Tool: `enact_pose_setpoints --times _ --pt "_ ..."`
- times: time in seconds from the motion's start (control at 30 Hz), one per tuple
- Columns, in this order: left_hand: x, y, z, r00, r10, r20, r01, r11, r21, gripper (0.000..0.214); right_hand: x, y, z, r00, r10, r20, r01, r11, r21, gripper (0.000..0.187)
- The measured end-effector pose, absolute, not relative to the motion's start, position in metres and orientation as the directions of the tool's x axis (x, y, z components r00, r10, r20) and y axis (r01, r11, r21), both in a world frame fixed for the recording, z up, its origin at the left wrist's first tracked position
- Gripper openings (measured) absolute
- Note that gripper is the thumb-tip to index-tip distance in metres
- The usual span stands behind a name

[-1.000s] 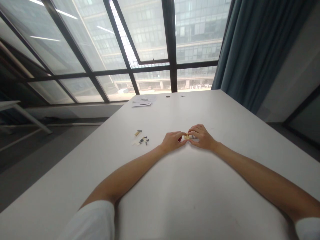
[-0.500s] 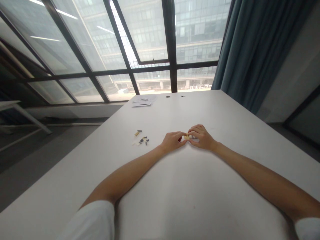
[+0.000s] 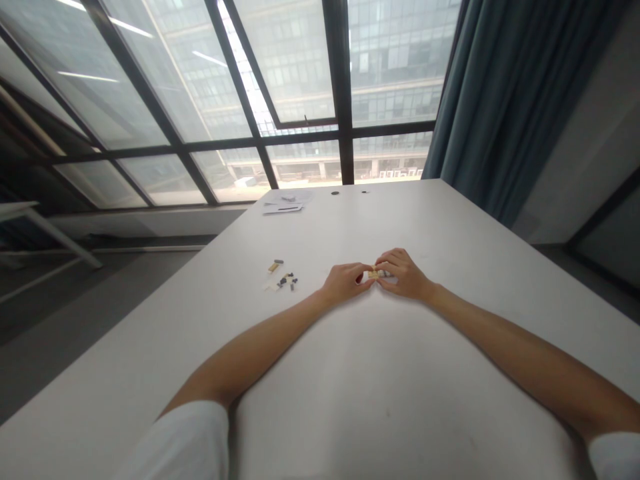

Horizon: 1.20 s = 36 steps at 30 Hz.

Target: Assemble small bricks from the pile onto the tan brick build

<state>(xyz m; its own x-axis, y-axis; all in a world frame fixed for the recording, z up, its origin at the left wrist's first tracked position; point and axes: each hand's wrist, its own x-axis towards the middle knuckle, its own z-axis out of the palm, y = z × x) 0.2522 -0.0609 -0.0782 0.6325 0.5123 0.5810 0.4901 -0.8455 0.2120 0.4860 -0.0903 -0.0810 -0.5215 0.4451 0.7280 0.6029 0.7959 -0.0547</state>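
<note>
Both my arms stretch out over a white table (image 3: 450, 220). My left hand (image 3: 344, 283) and my right hand (image 3: 404, 273) meet at the middle of the table, fingers curled and pinched on a small tan brick piece (image 3: 374, 273) held between them just above the tabletop. A little cluster of several small loose bricks (image 3: 283, 279), tan, white and dark, lies on the table to the left of my left hand.
Papers (image 3: 286, 202) lie at the table's far edge, beside two dark round holes (image 3: 335, 193). Large windows rise behind the table. A teal curtain (image 3: 500, 100) hangs at the right. A second white table (image 3: 20, 213) stands at the far left.
</note>
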Motion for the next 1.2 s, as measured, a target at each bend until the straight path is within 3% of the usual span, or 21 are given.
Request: enact_pose_setpoints --times 1.2 --pt "0.2512 -0.0605 -0.0788 0.612 0.524 0.592 0.487 -0.84 0.239 0.028 0.4882 -0.0881 -0.0843 -0.491 0.465 0.737 0.615 0.784 -0.086 0.016"
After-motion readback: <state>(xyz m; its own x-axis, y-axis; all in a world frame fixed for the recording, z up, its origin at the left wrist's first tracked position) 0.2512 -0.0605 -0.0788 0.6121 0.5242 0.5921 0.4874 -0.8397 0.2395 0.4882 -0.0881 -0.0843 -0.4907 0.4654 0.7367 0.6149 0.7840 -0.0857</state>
